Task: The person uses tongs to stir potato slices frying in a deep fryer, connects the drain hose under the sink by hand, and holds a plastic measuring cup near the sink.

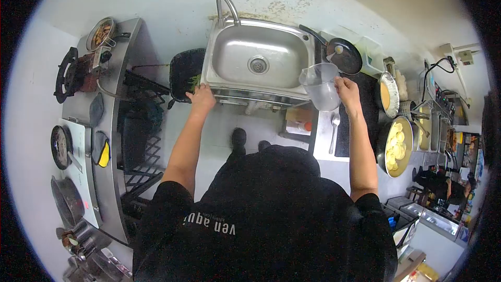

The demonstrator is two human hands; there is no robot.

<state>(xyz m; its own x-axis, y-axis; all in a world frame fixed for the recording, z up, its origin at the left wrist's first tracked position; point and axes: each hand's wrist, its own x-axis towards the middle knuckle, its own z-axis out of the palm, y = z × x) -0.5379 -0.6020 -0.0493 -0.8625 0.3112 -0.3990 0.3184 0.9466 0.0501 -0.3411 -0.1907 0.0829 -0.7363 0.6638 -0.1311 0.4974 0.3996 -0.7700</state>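
Observation:
My right hand (pixel 347 94) is closed around the handle of a clear plastic jug (pixel 323 97). The jug is tilted, over the right front corner of the steel sink (pixel 250 87). At the sink's left front corner is my left hand (pixel 202 98), its fingers apart and seeming to rest on the edge. Some green leaves (pixel 195 80) show just beside those fingers, over a black bin (pixel 183 73). Whether the fingers touch the leaves I cannot tell.
A curved tap (pixel 227 5) stands behind the basin. To the right are a black frying pan (pixel 347 56), a spoon (pixel 334 133) on the counter, and a large bowl of pale yellow slices (pixel 396 146). Leftward, a steel counter (pixel 116 125) holds pans and a burner. Another person (pixel 443 185) is far right.

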